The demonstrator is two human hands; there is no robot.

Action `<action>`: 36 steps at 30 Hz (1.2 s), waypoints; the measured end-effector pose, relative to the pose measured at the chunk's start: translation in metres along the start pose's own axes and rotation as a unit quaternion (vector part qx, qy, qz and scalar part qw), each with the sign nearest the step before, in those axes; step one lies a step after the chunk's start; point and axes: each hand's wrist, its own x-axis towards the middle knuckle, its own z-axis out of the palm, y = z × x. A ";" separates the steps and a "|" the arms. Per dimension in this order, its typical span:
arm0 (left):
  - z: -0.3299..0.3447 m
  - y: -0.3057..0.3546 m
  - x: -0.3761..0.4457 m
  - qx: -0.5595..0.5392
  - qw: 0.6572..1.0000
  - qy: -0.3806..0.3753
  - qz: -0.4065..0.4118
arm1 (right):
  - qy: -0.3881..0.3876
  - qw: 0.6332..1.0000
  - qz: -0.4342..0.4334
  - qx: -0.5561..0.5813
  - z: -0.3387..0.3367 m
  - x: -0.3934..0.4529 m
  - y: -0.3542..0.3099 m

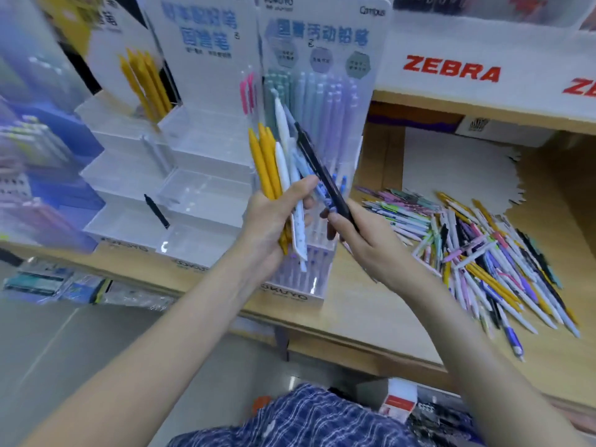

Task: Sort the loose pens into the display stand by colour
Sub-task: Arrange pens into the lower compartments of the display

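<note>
A blue checked garment (309, 417) fills the bottom edge of the view, closest of all, with both bare forearms reaching up from it over the front edge of the wooden shelf (361, 304). The left hand (274, 221) is curled round a bundle of pens (280, 175), yellow, white and pale blue, held upright in front of the display stand (180, 188). The right hand (364, 240) pinches a black pen (322, 179) between thumb and fingers; that pen slants up and left, crossing the top of the bundle and touching it. The clear stepped stand sits towards the shelf's left end: yellow pens (145, 82) stand in its top rear compartment, pink pens (246, 91) at its right side, and a single black pen (156, 210) leans in a lower front compartment. Just right of it, a second stand (325, 101) holds pastel green, blue and lilac pens. The loose pens (483, 246) lie heaped towards the shelf's right end, near the right hand. A white panel (451, 72) printed ZEBRA runs above them.
</note>
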 end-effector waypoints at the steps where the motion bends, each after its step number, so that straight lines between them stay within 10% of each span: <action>1: -0.020 0.017 -0.005 0.006 1.000 0.012 0.014 | 0.014 1.000 -0.010 0.015 0.013 0.006 -0.017; 6: -0.115 0.084 -0.012 0.033 0.993 0.107 0.048 | 0.019 0.967 -0.013 0.252 0.066 0.024 -0.079; 16: -0.210 0.150 0.001 0.021 0.997 0.074 0.031 | -0.038 0.944 0.018 0.329 0.145 0.086 -0.132; 26: -0.253 0.164 0.083 0.245 0.964 0.065 0.081 | 0.074 0.990 -0.103 -0.058 0.177 0.181 -0.134; 36: -0.328 0.162 0.121 0.409 0.910 0.050 0.047 | 0.095 0.995 0.024 -0.019 0.202 0.200 -0.106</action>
